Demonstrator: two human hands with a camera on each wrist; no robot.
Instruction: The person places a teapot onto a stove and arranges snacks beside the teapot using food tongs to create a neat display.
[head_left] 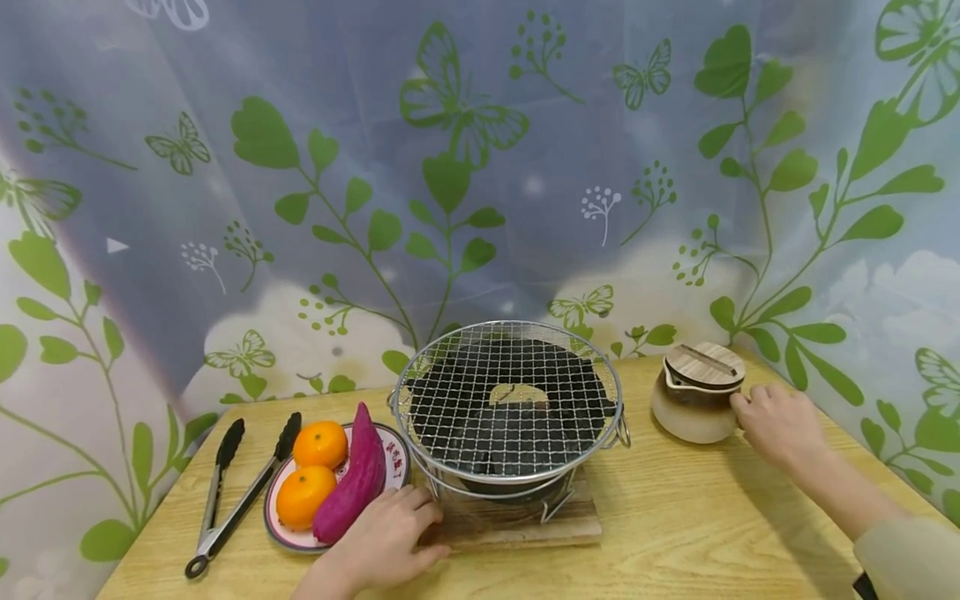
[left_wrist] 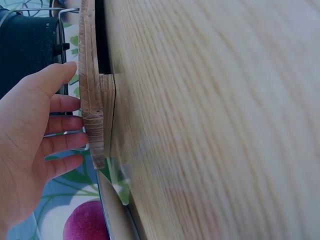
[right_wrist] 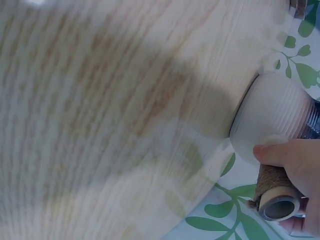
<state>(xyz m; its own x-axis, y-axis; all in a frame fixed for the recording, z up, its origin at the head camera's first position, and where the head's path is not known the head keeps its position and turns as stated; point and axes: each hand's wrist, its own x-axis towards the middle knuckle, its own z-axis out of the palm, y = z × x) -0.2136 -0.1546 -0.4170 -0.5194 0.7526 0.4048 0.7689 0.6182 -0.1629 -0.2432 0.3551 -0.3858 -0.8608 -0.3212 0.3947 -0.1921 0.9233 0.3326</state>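
My right hand (head_left: 780, 425) grips the side handle of a small beige and brown teapot (head_left: 693, 412) with a wooden lid, on the right of the table. In the right wrist view that handle (right_wrist: 272, 190) is hollow and wrapped in twine, with my thumb on its near side. My left hand (head_left: 390, 533) is at the left end of a wooden board (head_left: 517, 525). Its fingers are fairly straight in the left wrist view, with the fingertips at the board's edge (left_wrist: 92, 100). Above the board stands a dark stove (head_left: 517, 487) topped by a round wire grill (head_left: 506, 400).
Left of the grill, a plate (head_left: 397, 467) holds two oranges (head_left: 306, 497) and a purple sweet potato (head_left: 356, 479). Black-tipped tongs (head_left: 240, 504) lie spread at the table's left side. A patterned cloth (head_left: 525, 208) hangs behind the wooden table (head_left: 675, 517).
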